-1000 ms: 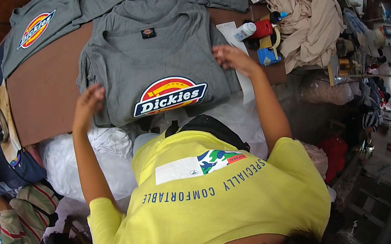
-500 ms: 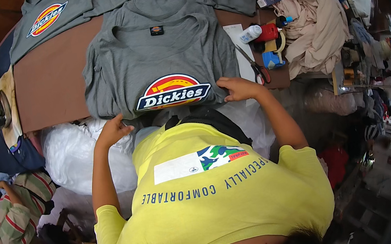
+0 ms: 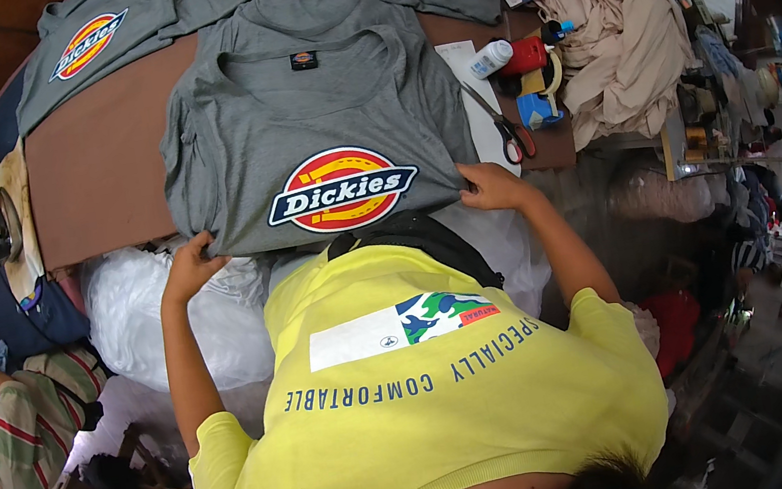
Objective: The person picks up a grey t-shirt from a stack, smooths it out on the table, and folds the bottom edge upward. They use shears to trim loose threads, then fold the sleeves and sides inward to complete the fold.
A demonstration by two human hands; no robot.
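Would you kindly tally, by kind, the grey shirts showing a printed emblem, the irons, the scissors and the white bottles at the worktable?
Grey shirts showing an emblem: 3
Iron: 1
Pair of scissors: 1
White bottle: 1
Total: 6

From the left of two head-worn fisheye cameras, the view looks steeply down and forward over the wearer's yellow shirt (image 3: 476, 404), close below the lens, to the bench (image 3: 98, 177) farther off. The bench's near edge runs just above mid-height, where both hands (image 3: 492, 186) show; a dark, curved rim closes in the picture's sides.
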